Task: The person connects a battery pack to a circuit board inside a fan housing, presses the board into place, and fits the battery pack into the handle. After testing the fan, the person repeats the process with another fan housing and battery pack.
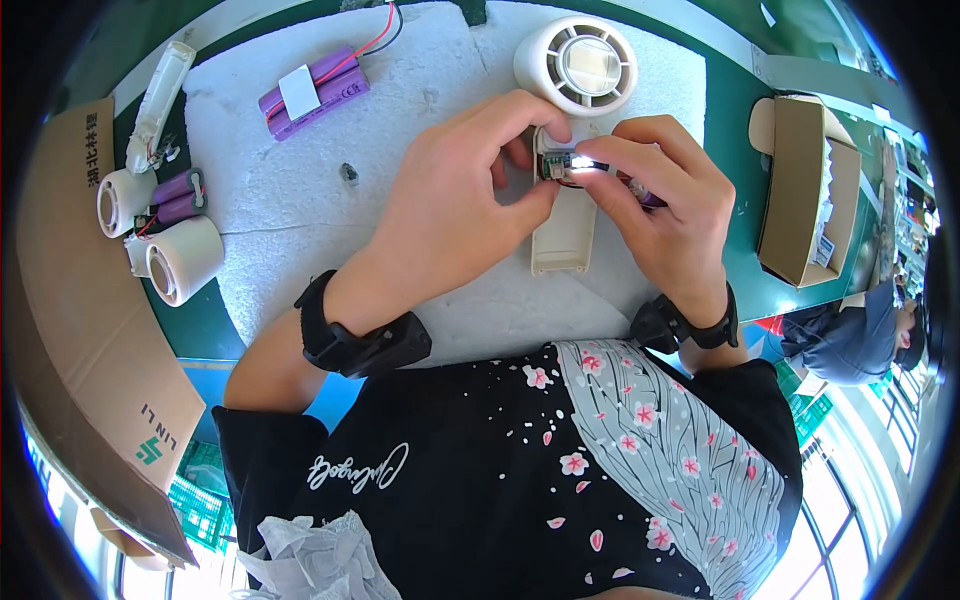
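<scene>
A white handheld fan lies on the foam sheet, its round grilled head (577, 66) at the far side and its handle (562, 240) opened toward me. My left hand (465, 175) is closed around the fan's neck, thumb and fingers at either side. Across the handle's upper end sits a small circuit board (555, 166) with a bright white light glowing on it. My right hand (660, 190) pinches the board's right end between thumb and forefinger. Something purple, perhaps a battery, shows partly under that hand; the rest of it is hidden.
A purple battery pack (314, 92) with red and black wires lies on the white foam sheet (290, 190). Fan parts (185, 260) and another battery pair stand at left beside a large cardboard piece (90, 300). An open carton (808, 195) is at right; a person (840, 335) sits beyond.
</scene>
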